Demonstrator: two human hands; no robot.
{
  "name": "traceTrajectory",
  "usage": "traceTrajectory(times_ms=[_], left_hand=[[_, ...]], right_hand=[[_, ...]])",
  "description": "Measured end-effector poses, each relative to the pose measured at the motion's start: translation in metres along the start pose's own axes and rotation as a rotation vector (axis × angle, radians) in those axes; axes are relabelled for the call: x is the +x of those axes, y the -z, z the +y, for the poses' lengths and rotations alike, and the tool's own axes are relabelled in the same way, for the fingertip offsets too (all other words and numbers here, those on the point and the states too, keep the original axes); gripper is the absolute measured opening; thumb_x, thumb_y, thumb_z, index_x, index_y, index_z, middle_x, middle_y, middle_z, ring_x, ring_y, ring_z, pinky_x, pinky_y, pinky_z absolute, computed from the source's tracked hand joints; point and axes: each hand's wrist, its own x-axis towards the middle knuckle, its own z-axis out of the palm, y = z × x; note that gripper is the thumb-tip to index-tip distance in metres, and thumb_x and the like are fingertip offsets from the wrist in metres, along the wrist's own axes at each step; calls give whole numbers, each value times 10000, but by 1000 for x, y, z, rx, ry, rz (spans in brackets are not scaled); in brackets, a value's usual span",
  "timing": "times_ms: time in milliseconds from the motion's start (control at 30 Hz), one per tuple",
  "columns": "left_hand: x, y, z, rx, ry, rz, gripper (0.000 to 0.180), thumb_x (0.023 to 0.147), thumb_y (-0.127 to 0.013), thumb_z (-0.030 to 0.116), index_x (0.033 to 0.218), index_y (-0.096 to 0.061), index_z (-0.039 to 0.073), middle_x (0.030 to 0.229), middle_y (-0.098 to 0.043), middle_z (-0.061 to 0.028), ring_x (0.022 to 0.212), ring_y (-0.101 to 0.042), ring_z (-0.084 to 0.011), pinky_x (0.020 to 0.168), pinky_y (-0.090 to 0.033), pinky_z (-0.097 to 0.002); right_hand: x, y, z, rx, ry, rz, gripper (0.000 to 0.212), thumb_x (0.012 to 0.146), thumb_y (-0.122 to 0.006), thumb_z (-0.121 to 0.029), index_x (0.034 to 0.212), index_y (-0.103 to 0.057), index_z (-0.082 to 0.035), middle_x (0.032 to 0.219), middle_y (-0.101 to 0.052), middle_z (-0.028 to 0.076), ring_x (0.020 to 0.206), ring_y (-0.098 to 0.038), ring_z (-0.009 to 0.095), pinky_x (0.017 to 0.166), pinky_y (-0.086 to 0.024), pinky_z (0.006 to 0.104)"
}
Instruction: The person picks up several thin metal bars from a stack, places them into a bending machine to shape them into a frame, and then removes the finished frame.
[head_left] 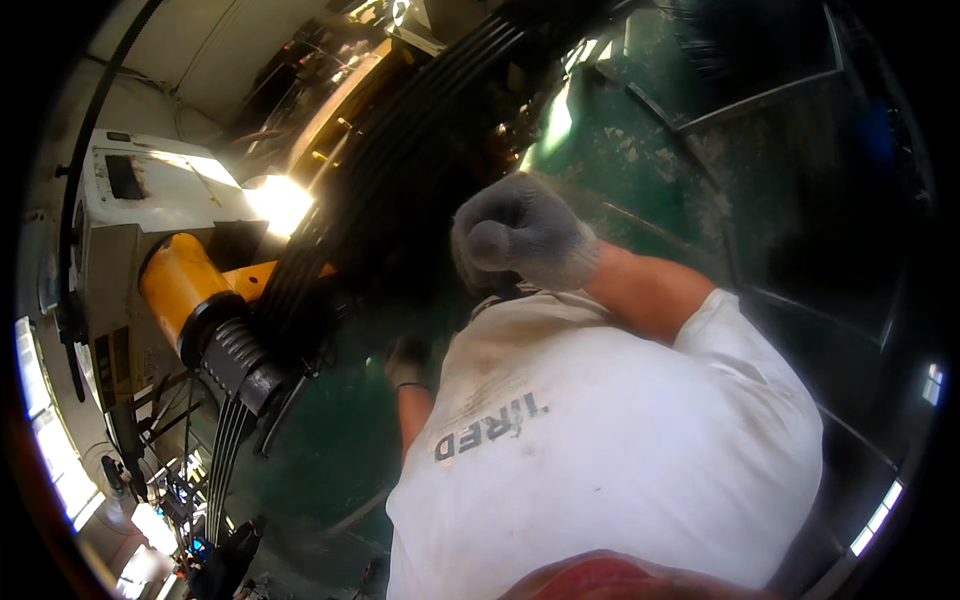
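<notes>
The black strips are lying ahead and left of the hands, their long axis slanting from upper right to lower left past a yellow cylinder. The gloved right hand is clenching, nothing showing inside; the left hand is resting in shadow, its grip impossible to tell.

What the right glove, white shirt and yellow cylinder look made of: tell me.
Right glove: probably knitted fabric, matte, with a dull, soft-looking surface. White shirt: matte cloth, perhaps cotton, showing soft creases. Yellow cylinder: painted metal or plastic; its smooth, evenly coloured surface leaves that open.
</notes>
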Motion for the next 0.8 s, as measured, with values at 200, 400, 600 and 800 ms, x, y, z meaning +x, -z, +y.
traceTrajectory(times_ms=[200,400,600,800], left_hand=[[-46,-19,64,-504,320,159,310,971,-606,109,1260,-664,11,1219,-671,-174,1104,-632,-319,1014,-517,-447],[-58,-9,68,-607,393,244,323,992,-580,136,1281,-648,10,1248,-658,-178,1140,-618,-325,1035,-506,-457],[-66,0,78,-1038,524,345,338,1013,-554,164,1303,-632,9,1278,-645,-181,1176,-604,-332,1056,-494,-467],[-69,4,70,-2708,468,819,354,1034,-529,191,1324,-617,9,1308,-632,-185,1212,-589,-339,1077,-482,-477]], right_hand=[[-12,-81,-90,368,377,-600,479,914,-789,-470,862,-768,6,691,-703,59,568,-653,110,508,-532,242],[-39,-103,-125,351,416,-772,467,909,-802,-456,871,-763,7,722,-709,56,580,-650,111,517,-524,254],[-45,-106,-134,300,387,-825,455,903,-814,-443,881,-757,8,752,-715,54,591,-648,113,525,-516,266],[-14,-80,-104,-17,-36,-407,445,898,-827,-430,891,-752,9,782,-721,51,603,-646,114,533,-508,279]])
